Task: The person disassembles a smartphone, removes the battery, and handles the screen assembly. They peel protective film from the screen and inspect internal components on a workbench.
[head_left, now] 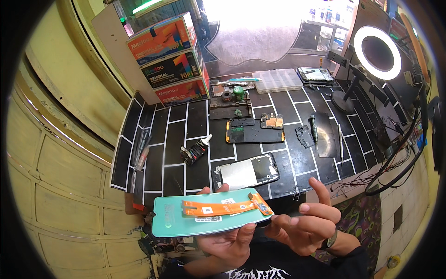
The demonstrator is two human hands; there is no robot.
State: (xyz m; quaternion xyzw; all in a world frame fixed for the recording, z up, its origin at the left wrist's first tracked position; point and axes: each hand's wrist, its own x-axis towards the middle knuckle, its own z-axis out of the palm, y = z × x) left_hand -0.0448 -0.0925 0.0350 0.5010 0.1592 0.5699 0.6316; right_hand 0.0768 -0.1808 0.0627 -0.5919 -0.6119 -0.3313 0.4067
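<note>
A phone screen panel with a teal backing is held up near the table's front edge. An orange flex cable lies along its back, over white stickers. My left hand grips the panel from below, the thumb on the near edge and fingertips showing past the far edge. At the panel's right corner, my right hand pinches with thumb and a bent finger while another finger points up. Just beyond the panel lies an opened phone frame with a silver plate.
A phone back housing, a screwdriver and a small black bottle-like item lie on the black tiled table. Stacked boxes stand back left, with a clear organiser behind. A lit ring light and hanging cables are right.
</note>
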